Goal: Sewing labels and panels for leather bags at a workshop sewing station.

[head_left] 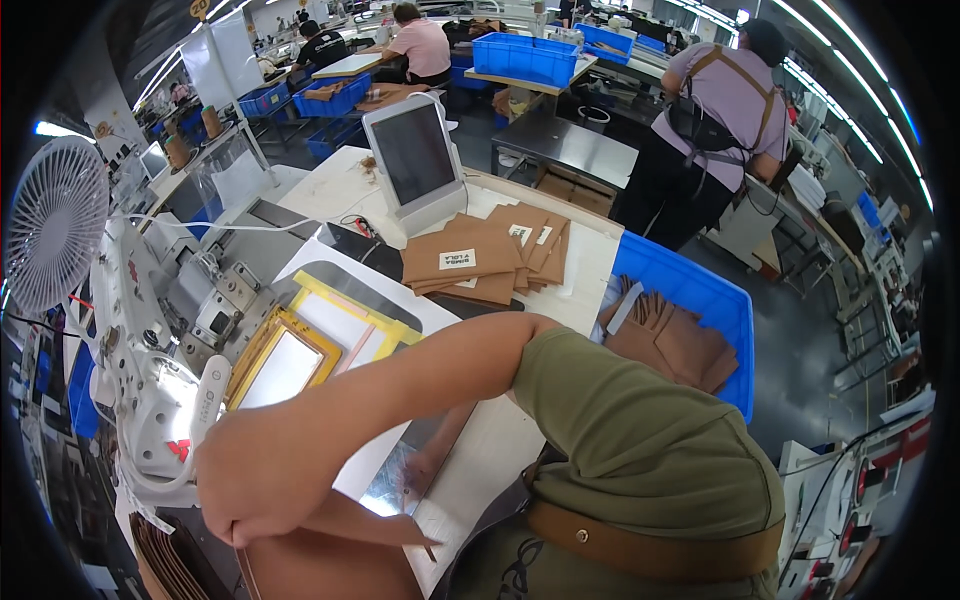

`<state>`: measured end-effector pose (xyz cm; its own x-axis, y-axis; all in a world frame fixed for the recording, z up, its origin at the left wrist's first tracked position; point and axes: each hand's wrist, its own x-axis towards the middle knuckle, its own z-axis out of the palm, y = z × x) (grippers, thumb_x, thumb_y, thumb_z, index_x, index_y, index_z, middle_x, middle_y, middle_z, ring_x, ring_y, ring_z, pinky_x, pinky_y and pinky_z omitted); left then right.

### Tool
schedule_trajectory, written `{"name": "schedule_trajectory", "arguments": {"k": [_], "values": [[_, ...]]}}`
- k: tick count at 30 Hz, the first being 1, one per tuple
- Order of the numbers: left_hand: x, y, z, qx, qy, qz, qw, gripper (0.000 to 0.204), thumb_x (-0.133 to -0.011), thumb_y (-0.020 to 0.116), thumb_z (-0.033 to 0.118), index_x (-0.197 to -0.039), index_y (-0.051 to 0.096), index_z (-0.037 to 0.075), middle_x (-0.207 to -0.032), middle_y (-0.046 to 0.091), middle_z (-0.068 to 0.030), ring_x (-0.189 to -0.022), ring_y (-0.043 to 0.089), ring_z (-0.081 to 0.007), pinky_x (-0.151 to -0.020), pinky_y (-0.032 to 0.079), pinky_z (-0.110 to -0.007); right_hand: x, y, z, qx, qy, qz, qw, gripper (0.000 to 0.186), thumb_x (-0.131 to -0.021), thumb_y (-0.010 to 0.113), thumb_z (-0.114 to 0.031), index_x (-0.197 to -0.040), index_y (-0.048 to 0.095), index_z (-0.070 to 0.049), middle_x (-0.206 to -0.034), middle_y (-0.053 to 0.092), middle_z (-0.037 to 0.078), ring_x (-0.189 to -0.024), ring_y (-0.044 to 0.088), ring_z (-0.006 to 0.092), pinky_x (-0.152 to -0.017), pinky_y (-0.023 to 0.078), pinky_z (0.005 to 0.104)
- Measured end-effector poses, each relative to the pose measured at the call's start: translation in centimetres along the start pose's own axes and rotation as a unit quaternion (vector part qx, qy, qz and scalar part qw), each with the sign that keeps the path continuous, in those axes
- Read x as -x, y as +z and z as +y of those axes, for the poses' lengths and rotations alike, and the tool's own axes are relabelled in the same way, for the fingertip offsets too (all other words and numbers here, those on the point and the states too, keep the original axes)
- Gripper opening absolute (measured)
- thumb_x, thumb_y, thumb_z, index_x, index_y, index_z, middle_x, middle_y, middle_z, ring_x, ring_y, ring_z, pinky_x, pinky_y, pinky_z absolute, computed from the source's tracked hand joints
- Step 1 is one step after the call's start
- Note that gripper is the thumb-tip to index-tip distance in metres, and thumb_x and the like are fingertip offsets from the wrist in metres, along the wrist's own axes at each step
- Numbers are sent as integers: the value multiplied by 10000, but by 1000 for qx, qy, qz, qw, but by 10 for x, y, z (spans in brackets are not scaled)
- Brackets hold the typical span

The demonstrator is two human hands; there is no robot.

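- The right hand is curled up tight, and its fingertips seem to pinch the edge of a brown panel
- The panel is at the bottom of the view, just under the right hand and a bit to its right, on the side near the person's body
- A brown flap sticks out from beside the hand and points to the right, across the panel
- The bottom of the panel is cut off, so nobody can tell which way its long side goes
- The right hand is the near one, and its arm reaches across from the right
- The left hand does not show, so one cannot tell if it is spread or pinching
- A white sewing machine stands just past the hand, on the left
- A yellow-edged frame lies above the arm on the surface
- Farther off, brown pieces lie in a pile near a blue bin
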<state>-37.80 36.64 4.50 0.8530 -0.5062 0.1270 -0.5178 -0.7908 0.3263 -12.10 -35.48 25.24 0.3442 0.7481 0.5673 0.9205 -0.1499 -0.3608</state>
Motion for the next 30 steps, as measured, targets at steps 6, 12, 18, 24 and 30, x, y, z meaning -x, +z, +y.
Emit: {"name": "schedule_trajectory", "arguments": {"k": [6, 12, 18, 24, 30], "values": [[29, -14, -39, 98, -72, -58, 991, 172, -1058, 703, 168, -1101, 731, 5, -942, 726, -131, -872, 668, -253, -834, 525, -365, 14, -16, 18, 53, 72, 19, 996, 198, -967, 681, -251, -958, 817, -107, -880, 776, 83, -898, 746, 305, -800, 578, 445], [-54, -19, 9, 98, -42, -27, 994, 182, -1062, 702, 186, -1133, 729, 20, -980, 728, -139, -900, 672, -256, -863, 526, -363, 15, -21, 24, 76, 107, -20, 991, 148, -927, 704, -194, -915, 816, -97, -823, 765, 64, -815, 741, 278, -766, 562, 413], [9, -28, -42, 75, -29, 0, 997, 196, -1066, 702, 204, -1165, 726, 36, -1019, 730, -147, -928, 675, -258, -892, 526, -362, 25, -28, 37, -13, 38, -2, 999, 154, -926, 698, -193, -904, 819, -100, -827, 754, 78, -807, 729, 291, -748, 556, 424], [-55, -31, -54, 69, 12, 28, 997, 213, -1070, 701, 221, -1197, 723, 52, -1057, 731, -155, -956, 679, -260, -921, 527, -360, 20, -29, 35, 136, 114, 65, 982, 163, -932, 695, -221, -947, 803, -99, -878, 757, 76, -824, 721, 304, -751, 557, 435], [-31, -62, 1, 43, -21, 49, 998, 229, -1073, 701, 236, -1223, 721, 65, -1089, 733, -161, -979, 682, -262, -945, 527, -359, 28, -26, 42, 73, 70, 79, 992, 156, -865, 757, -219, -889, 814, -76, -777, 767, 50, -713, 714, 272, -654, 526, 411]]}}
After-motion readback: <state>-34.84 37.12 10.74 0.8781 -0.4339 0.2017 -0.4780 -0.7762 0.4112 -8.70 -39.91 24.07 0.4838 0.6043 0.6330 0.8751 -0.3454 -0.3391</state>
